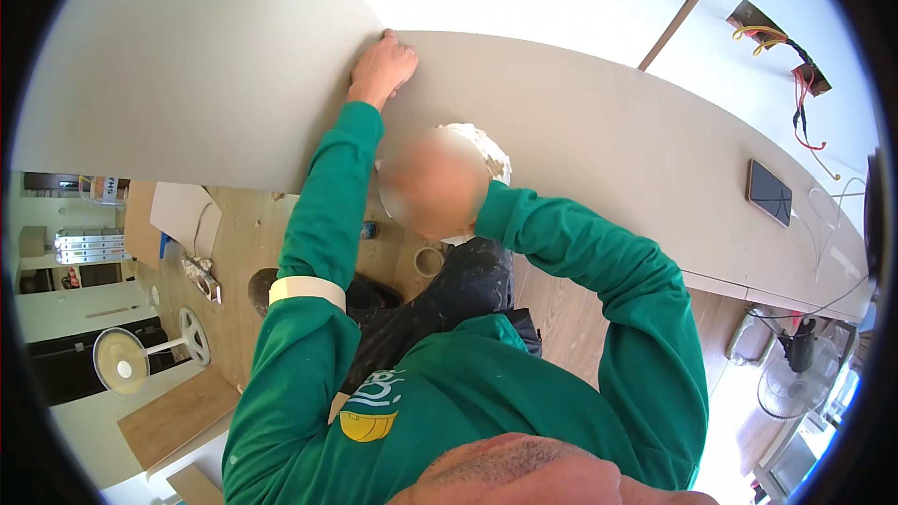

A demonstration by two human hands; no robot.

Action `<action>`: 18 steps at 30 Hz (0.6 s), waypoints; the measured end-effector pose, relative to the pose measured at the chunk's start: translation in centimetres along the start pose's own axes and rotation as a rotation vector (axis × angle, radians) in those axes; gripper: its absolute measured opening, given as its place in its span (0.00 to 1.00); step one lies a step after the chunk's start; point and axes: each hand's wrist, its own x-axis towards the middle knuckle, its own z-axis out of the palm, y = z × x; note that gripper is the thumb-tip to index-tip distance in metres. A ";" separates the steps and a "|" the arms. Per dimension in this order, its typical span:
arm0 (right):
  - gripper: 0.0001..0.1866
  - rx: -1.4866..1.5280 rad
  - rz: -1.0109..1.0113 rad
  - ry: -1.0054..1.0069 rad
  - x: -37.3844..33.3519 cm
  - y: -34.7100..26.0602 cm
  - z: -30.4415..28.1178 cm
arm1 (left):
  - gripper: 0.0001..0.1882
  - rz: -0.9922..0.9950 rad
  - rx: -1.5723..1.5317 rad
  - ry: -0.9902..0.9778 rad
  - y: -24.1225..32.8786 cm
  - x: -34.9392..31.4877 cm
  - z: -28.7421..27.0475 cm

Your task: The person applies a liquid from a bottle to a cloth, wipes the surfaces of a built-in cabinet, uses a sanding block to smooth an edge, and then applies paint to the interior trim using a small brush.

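My left hand (pixel 383 67) reaches far forward, its fingers curled. It presses into the corner where a tall beige panel (pixel 196 56) meets the long beige top (pixel 580 140). Whether something small is in those fingers is hidden. Closer to me, my right hand (pixel 433 182) is over the near edge of the top, mostly covered by a blurred patch. Around it shows a crumpled white cloth or paper (pixel 488 148), which the hand appears to hold.
A phone (pixel 770 192) with a white cable lies on the top's right part. Loose wires (pixel 803 98) hang from wall openings. A roll of tape (pixel 429 262) is on the floor near my legs. Fans stand at left (pixel 122 361) and right (pixel 797 379); boards (pixel 178 416) lie lower left.
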 end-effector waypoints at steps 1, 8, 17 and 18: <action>0.18 0.004 0.004 0.001 0.0 0.0 0.1 | 0.32 0.004 -0.016 -0.005 0.0 0.2 0.0; 0.19 -0.009 0.009 -0.006 0.0 0.1 0.0 | 0.35 0.045 -0.009 0.006 -1.0 -0.4 0.3; 0.18 -0.005 0.010 -0.015 0.1 0.1 -0.2 | 0.38 0.005 -0.022 -0.014 -0.5 -1.2 0.0; 0.18 -0.004 0.010 -0.020 0.1 0.0 -0.2 | 0.39 0.004 -0.045 -0.019 -0.4 -1.0 0.0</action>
